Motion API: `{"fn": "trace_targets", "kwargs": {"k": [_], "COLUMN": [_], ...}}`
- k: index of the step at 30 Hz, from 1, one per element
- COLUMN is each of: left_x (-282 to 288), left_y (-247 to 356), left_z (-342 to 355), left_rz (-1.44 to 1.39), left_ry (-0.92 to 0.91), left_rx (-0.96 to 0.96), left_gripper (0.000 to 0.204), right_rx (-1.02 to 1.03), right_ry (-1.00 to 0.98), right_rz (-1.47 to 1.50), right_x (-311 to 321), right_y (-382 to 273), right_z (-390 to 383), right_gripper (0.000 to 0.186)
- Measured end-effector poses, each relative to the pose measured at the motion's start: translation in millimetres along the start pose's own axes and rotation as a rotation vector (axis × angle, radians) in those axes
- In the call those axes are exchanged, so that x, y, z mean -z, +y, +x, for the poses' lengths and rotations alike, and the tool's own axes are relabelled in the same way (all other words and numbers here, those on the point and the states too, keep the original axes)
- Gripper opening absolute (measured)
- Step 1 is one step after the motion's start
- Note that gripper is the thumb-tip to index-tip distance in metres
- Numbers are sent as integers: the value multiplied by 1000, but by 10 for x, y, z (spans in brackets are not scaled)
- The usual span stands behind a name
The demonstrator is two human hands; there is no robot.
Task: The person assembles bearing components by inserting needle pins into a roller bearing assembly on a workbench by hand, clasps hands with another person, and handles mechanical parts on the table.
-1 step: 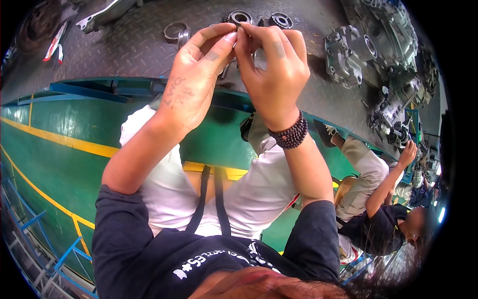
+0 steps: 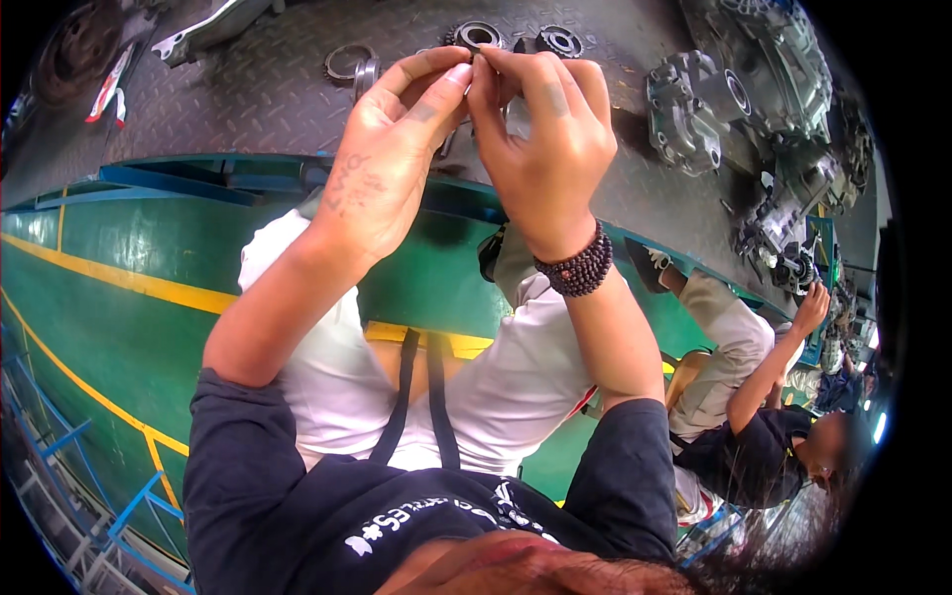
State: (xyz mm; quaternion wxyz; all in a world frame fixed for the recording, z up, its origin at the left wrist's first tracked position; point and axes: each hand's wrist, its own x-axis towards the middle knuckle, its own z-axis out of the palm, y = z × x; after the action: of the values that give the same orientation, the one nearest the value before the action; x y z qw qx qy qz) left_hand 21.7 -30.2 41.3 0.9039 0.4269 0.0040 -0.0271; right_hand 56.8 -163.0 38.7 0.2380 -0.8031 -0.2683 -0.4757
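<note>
My left hand (image 2: 392, 164) and my right hand (image 2: 545, 149) meet at their fingertips over the edge of a dark metal bench (image 2: 228, 99). Thumbs and forefingers of both are pinched on a small part that is too hidden to name. Just beyond the fingertips lies a toothed gear ring (image 2: 480, 32), with another gear (image 2: 561, 40) to its right. A thin metal ring (image 2: 340, 63) lies to the left, beside an upright silver ring (image 2: 366, 77) partly behind my left fingers.
Aluminium housings (image 2: 694, 114) and castings sit on the bench at right. A co-worker in a dark shirt (image 2: 739, 461) sits at right, a hand (image 2: 811, 307) on a gear assembly (image 2: 793, 268). Below are green floor (image 2: 99, 347) and blue metal frames (image 2: 144, 511).
</note>
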Motion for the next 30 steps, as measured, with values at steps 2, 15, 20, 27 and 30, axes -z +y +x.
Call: {"fn": "trace_targets", "kwargs": {"k": [2, 15, 20, 27, 30], "left_x": [-17, 144, 178, 327, 408], "left_y": [4, 82, 244, 409, 432], "left_z": [-1, 62, 92, 163, 180], "left_rz": [9, 168, 319, 447, 460], "left_ry": [0, -72, -125, 57, 59], "left_rx": [16, 71, 65, -196, -235], "left_gripper": [30, 31, 36, 35, 35], "right_rx": [2, -20, -66, -424, -465], "right_ry": [12, -14, -21, -46, -91], "right_rz": [-6, 35, 148, 439, 490], "right_x": [-1, -3, -52, 80, 112], "right_y": [-4, -35, -9, 41, 149], "right_z": [-6, -8, -24, 49, 31], "right_gripper": [21, 18, 14, 8, 11]}}
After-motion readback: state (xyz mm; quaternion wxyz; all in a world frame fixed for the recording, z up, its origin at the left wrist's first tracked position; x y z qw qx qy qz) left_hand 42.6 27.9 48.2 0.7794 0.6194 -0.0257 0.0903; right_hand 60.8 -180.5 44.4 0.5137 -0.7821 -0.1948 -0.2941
